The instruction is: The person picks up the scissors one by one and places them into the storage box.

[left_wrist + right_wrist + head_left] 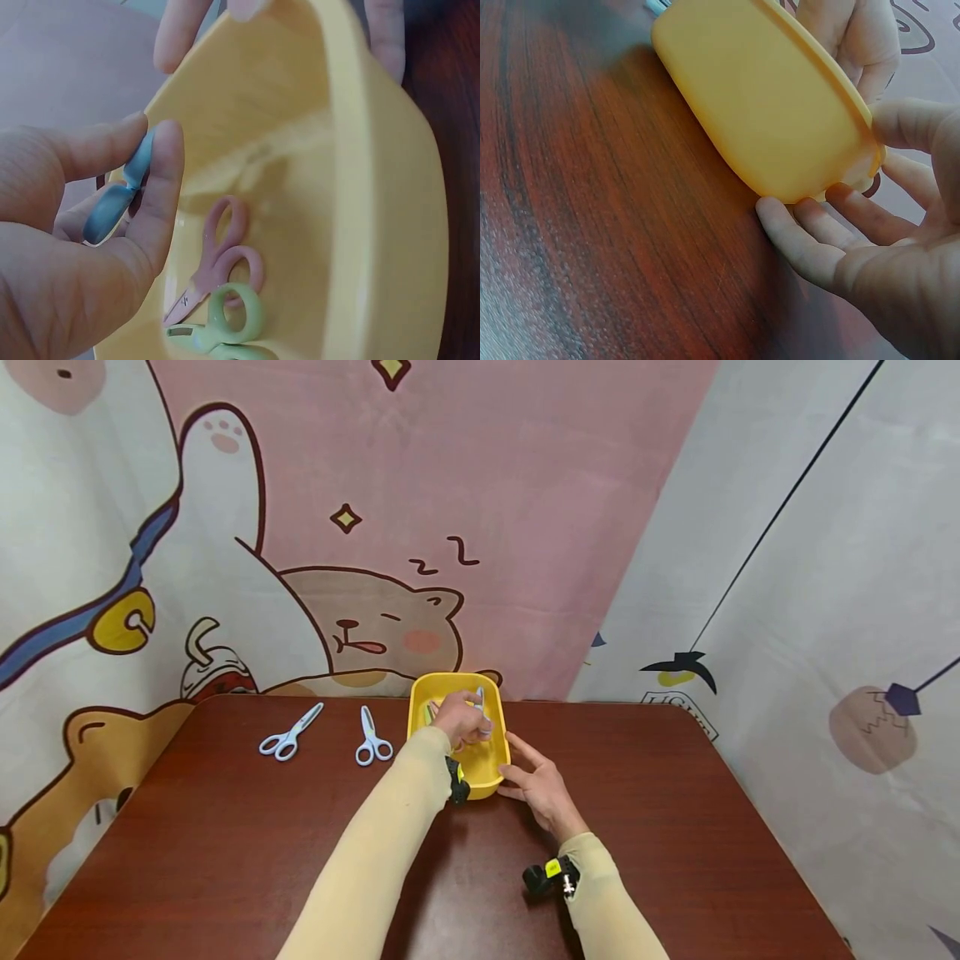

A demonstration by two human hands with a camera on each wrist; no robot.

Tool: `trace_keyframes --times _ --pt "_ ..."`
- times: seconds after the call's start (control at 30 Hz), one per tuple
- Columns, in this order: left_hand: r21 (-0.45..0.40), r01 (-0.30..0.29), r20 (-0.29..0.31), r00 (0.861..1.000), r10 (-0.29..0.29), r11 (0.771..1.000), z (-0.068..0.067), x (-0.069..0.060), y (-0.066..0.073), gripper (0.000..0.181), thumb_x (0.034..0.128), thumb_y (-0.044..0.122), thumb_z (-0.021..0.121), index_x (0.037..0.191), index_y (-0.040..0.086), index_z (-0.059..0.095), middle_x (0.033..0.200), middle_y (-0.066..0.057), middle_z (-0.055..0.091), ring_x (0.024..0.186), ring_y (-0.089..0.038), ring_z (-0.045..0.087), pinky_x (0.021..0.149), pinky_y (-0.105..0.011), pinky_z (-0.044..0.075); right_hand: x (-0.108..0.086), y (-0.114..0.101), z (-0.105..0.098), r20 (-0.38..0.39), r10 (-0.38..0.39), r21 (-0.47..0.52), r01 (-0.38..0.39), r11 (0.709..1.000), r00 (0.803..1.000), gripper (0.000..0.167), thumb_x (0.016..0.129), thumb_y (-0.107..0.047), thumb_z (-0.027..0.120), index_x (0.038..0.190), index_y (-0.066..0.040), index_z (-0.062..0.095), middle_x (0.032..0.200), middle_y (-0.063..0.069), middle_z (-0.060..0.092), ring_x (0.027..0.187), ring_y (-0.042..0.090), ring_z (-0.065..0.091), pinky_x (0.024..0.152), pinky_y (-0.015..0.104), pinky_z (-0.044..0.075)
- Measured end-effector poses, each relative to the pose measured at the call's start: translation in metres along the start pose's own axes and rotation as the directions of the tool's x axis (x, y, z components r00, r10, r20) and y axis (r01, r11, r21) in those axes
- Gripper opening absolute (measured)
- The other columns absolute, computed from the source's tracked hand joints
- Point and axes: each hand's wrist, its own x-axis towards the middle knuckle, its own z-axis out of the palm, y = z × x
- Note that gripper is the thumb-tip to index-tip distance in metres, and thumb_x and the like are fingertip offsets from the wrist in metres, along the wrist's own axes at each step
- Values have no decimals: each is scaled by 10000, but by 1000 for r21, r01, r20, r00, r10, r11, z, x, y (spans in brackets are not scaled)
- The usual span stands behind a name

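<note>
My left hand (462, 718) reaches over a yellow plastic basket (491, 789) and pinches light-blue scissors (109, 214) by the handles between thumb and fingers. The blades of these scissors show past the hand in the head view, pointing away. Inside the basket, pink scissors (201, 283) and green scissors (196, 337) lie partly hidden by the left hand. On the basket's right side, my right hand (543, 789) holds the rim, thumb (911, 124) at the edge and other fingers (795, 236) spread along the outer wall.
Left of the basket, two light-blue scissors lie apart on the dark brown table (637, 793): one pair (294, 735) slanted, the other (368, 739) nearly upright in view. A cartoon-printed curtain (525, 527) hangs behind the table's far edge, close to the basket.
</note>
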Motion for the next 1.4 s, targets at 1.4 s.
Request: trace_keyframes --times 1.4 --pt "141 117 46 991 -125 983 -13 -2 2 391 1008 218 655 1305 -31 603 1027 -124 568 903 -270 603 859 -376 535 1 1 0 8 -7 4 7 1000 1000 632 1000 -21 636 1582 -169 440 1564 213 392 1219 422 631 950 531 558"
